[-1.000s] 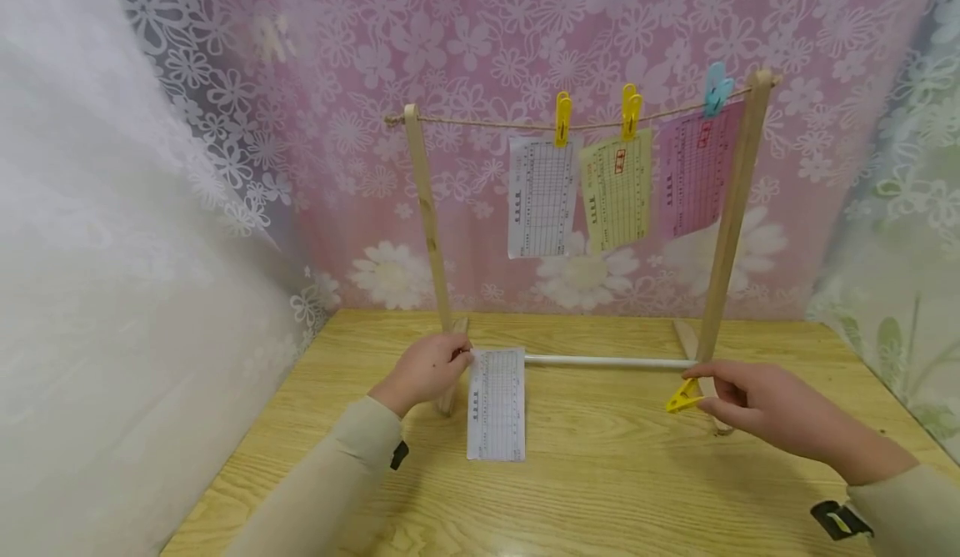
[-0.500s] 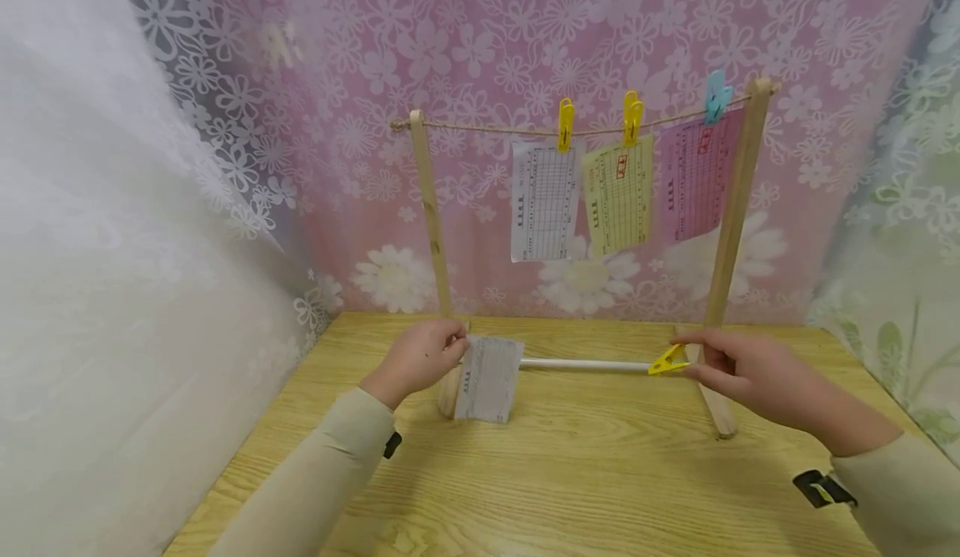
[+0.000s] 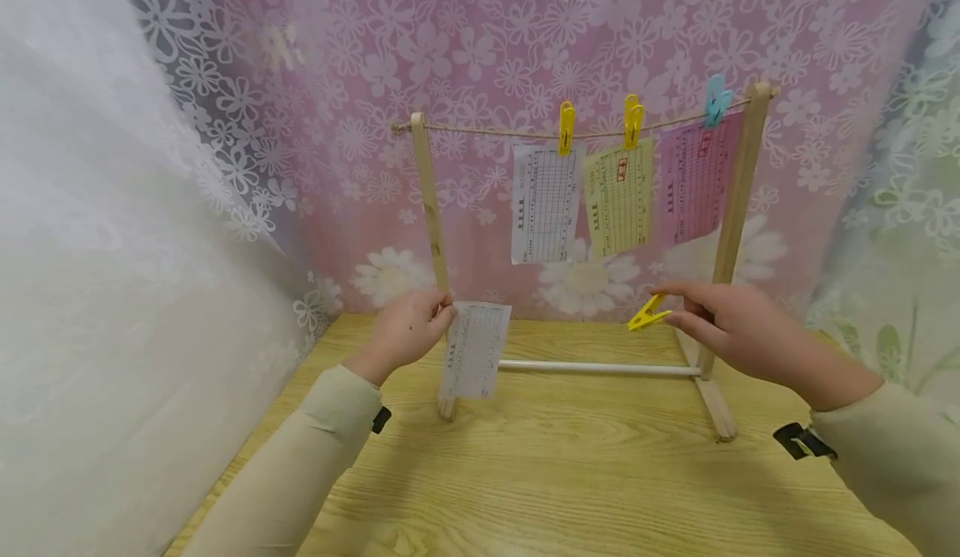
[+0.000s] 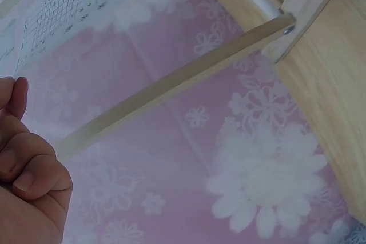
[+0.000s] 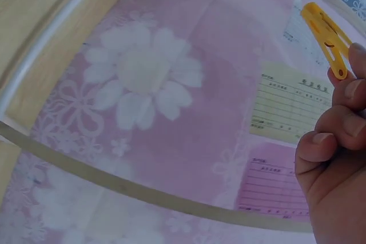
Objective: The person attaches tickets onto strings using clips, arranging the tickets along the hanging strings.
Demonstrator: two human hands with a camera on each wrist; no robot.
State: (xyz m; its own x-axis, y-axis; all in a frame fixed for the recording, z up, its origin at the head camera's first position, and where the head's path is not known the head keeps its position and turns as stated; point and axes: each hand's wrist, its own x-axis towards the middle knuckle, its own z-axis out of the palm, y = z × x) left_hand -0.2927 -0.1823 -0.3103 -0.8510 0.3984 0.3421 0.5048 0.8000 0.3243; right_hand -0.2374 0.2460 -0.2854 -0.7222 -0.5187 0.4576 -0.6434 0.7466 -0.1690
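Note:
In the head view my left hand (image 3: pixel 407 330) pinches a white printed form (image 3: pixel 478 350) by its upper left corner, so the sheet hangs in front of the rack's left post. The left wrist view shows the thumb and a finger on the sheet's corner, the other fingers curled. My right hand (image 3: pixel 738 328) holds a yellow clothespin (image 3: pixel 647 313) by its handle ends, near the right post. Above, a white form (image 3: pixel 543 207), a yellow form (image 3: pixel 621 198) and a pink form (image 3: pixel 701 178) hang from a twine line (image 3: pixel 487 132), held by two yellow clothespins and a blue one.
The line runs between a left wooden post (image 3: pixel 427 198) and a right wooden post (image 3: pixel 738 198). A white rod (image 3: pixel 592 368) joins their feet low over the wooden table (image 3: pixel 562 465). Floral curtain (image 3: pixel 450 40) stands behind, with pale cloth at both sides.
Both hands have risen from the tabletop. My left hand has lifted the white form slightly up and left; my right hand has brought the yellow clothespin up and to the left.

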